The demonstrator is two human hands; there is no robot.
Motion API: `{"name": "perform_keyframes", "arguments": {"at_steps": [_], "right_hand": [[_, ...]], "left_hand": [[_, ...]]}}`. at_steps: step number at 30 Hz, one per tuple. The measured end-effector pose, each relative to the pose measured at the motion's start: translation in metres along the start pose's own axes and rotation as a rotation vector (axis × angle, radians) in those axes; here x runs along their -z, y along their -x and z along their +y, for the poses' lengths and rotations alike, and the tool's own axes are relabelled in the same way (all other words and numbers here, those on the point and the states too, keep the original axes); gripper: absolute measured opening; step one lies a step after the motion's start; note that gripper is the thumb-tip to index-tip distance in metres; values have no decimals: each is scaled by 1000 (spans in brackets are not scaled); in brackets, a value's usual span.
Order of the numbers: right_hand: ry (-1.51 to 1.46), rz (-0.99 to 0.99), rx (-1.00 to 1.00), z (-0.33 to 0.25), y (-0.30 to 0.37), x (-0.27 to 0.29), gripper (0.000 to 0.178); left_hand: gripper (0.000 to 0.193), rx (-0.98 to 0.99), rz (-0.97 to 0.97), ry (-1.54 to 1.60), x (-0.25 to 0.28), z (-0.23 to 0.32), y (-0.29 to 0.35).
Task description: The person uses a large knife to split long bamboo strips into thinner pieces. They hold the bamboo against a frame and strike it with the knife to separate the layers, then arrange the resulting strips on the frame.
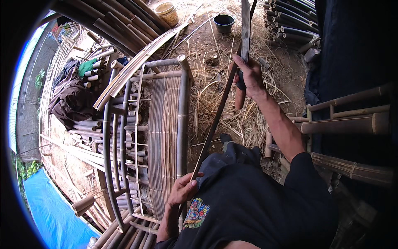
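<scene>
My left hand (182,189) is closed around the lower end of a long dark bamboo strip (219,113), close to my body. The strip slants up and away to the right, past my right hand (251,76). That hand grips a long-bladed knife (246,35), its blade pointing away from me. Below the fist the wooden butt of the handle (239,99) sticks out. Strip and blade run side by side at the right hand; whether the fingers also press on the strip is partly hidden.
Left of me stands a bamboo bench (181,120) with a slatted top. Split bamboo lengths (143,62) lean across its far end. A black bucket (224,24) and scattered shavings (248,124) are on the ground ahead. Stacked poles (292,18) lie far right; bamboo rails (344,126) stand nearer.
</scene>
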State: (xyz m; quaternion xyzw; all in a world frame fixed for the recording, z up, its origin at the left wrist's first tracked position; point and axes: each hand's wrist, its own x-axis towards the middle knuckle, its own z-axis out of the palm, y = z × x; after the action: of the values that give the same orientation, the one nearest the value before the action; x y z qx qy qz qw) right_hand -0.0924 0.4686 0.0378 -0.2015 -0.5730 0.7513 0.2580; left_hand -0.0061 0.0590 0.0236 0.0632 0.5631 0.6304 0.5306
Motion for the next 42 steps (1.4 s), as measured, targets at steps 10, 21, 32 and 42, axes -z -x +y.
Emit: {"name": "perform_keyframes", "arguments": {"at_steps": [10,21,32,42], "right_hand": [[1130,-321,257,1,32,-4,54],[1164,-493,534,34,102,-32,50],[1396,-146,444,2,-45,63,62],[1213,-190,474,-7,-18,53,67]], "left_hand": [[40,-74,230,84,-14,54,-62],[33,-345,497,-314,-18,62,-97],[30,-257,493,-427,2,-26,-4],[32,-222,450,-134,14,-33,0]]}}
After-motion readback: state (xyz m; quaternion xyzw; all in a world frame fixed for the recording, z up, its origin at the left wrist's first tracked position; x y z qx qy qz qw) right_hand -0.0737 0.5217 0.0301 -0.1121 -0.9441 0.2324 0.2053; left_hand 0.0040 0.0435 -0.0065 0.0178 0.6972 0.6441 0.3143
